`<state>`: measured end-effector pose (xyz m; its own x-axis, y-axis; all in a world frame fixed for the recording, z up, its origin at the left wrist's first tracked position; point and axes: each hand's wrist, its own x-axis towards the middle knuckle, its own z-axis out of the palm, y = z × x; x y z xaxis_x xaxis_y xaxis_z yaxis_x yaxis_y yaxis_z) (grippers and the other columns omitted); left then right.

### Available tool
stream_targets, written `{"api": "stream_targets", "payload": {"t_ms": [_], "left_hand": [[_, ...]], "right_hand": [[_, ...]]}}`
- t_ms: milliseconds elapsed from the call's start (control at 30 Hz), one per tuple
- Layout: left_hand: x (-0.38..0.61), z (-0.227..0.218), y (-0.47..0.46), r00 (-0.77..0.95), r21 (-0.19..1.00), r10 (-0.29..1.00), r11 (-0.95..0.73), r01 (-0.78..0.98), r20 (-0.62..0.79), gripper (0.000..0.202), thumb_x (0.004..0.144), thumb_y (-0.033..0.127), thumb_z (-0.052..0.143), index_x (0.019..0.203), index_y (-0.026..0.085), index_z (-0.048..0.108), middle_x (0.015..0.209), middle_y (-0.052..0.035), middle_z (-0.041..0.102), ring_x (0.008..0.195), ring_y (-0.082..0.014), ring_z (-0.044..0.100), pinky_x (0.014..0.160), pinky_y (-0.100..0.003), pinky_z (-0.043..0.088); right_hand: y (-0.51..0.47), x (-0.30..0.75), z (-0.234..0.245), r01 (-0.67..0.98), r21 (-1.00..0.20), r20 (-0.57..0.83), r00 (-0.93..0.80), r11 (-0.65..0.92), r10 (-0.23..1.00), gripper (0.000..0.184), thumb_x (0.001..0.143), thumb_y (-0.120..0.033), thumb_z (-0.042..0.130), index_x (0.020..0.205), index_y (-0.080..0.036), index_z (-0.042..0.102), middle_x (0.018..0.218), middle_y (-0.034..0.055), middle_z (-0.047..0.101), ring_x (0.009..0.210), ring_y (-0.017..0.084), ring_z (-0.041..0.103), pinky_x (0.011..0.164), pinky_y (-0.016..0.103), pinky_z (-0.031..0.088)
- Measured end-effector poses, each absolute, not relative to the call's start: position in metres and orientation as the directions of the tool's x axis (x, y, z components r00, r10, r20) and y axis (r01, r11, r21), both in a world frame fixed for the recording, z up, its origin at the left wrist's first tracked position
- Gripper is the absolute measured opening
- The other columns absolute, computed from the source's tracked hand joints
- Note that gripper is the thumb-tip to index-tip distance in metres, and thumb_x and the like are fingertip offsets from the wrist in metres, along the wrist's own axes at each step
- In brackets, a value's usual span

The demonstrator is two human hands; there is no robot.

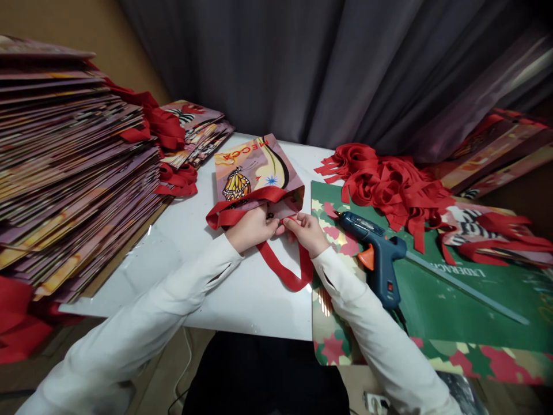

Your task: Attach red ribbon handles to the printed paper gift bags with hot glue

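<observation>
A butterfly-print paper bag [254, 173] lies flat near the middle of the white tabletop [181, 253], its open end toward the person. Both hands meet at that end: the left hand [253, 227] is closed over the bag's rim and red ribbon handle [283, 268], the right hand [306, 230] pinches the ribbon just beside it. A blue glue gun [378, 256] rests on green patterned paper [453, 305] at the right edge. Loose red ribbons [389, 184] heap beyond it; stacked bags [73, 173] fill the left edge.

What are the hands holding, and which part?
Both the left hand and right hand pinch the red ribbon handle at the open edge of the butterfly bag.
</observation>
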<state>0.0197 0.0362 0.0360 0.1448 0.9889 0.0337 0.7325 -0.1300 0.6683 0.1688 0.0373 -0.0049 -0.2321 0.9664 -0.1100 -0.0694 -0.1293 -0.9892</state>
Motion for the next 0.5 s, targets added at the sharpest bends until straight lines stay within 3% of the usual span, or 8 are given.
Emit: {"api": "stream_targets", "payload": {"t_ms": [267, 500], "left_hand": [[0.019, 0.037, 0.036, 0.175, 0.673, 0.984, -0.152, 0.724, 0.034, 0.014, 0.08, 0.019, 0.056, 0.075, 0.021, 0.043, 0.056, 0.0047, 0.045, 0.053, -0.0146, 0.051, 0.051, -0.026, 0.034], [0.018, 0.038, 0.037, 0.156, 0.667, 0.987, -0.142, 0.731, 0.04, 0.017, 0.082, 0.02, 0.056, 0.07, 0.021, 0.043, 0.054, 0.005, 0.043, 0.049, -0.0135, 0.046, 0.051, -0.026, 0.033]], "right_hand": [[0.034, 0.16, -0.012, -0.036, -0.996, -0.075, -0.049, -0.077, 0.996, 0.023, 0.072, -0.039, 0.059, 0.072, -0.024, 0.043, 0.054, -0.0031, 0.067, 0.036, 0.008, 0.04, 0.039, 0.022, 0.032], [0.034, 0.159, -0.016, -0.062, -0.998, -0.029, -0.071, -0.033, 0.997, 0.027, 0.074, -0.045, 0.057, 0.076, -0.025, 0.04, 0.056, -0.003, 0.066, 0.035, 0.008, 0.036, 0.038, 0.023, 0.028]]}}
